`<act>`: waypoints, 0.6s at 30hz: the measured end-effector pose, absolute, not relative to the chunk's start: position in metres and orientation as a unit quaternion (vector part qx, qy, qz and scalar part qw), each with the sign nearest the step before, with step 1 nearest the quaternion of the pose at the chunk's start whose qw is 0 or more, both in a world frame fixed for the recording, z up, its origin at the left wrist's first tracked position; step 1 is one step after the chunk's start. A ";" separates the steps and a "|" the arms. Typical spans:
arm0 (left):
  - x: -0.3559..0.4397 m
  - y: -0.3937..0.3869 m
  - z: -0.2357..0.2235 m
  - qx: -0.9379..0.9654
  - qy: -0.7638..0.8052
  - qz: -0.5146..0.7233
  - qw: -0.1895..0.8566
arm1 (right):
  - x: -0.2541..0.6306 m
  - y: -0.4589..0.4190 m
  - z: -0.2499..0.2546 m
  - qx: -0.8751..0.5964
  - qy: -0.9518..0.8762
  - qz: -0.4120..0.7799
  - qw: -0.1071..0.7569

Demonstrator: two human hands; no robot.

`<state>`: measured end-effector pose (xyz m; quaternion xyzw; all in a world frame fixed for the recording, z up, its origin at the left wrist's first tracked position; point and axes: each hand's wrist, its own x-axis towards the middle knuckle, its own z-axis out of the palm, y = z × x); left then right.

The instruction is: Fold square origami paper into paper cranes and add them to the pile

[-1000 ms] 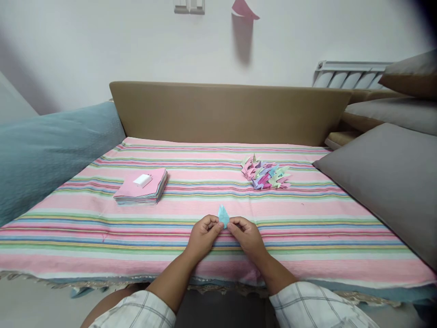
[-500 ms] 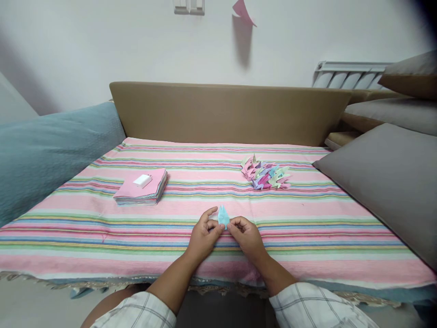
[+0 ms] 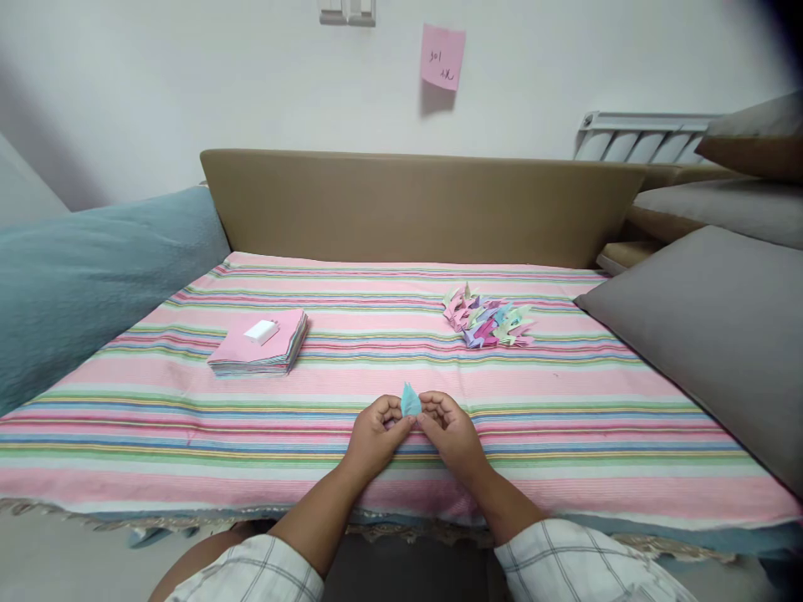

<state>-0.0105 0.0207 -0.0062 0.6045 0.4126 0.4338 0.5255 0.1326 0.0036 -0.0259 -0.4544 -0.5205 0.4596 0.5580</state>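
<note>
A small folded piece of light-blue paper (image 3: 411,401) stands between my two hands, its pointed end up and away from me. My left hand (image 3: 376,431) pinches its lower left side, thumb in front and fingers curled behind. On the lower right side, my right hand (image 3: 450,428) grips it in the same way, the two thumb tips almost meeting at the bottom edge. Beyond my right hand lies a cluster of colourful folded paper cranes (image 3: 486,322). The finer folds of the blue paper are too small to make out.
To the left sits a stack of coloured paper (image 3: 257,355) with a white charger plug (image 3: 262,332) on top. A striped cloth (image 3: 364,293) covers the seat. Grey cushions (image 3: 703,318) border the right, a blue-covered armrest (image 3: 106,276) the left. A pink note (image 3: 442,58) hangs on the wall.
My left index finger lifted off, then curled back onto the paper. The blue paper now looks shorter and tilted differently. The pink note on the wall has swung down flat, showing its writing.
</note>
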 end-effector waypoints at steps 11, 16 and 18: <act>-0.012 0.025 -0.011 0.576 0.392 0.457 0.554 | 0.135 0.003 -0.018 -0.486 -0.597 0.400 0.497; -0.011 0.026 -0.012 0.579 0.406 0.464 0.533 | 0.135 0.005 -0.020 -0.477 -0.599 0.374 0.524; -0.012 0.026 -0.014 0.583 0.408 0.463 0.529 | 0.135 0.004 -0.019 -0.474 -0.600 0.375 0.524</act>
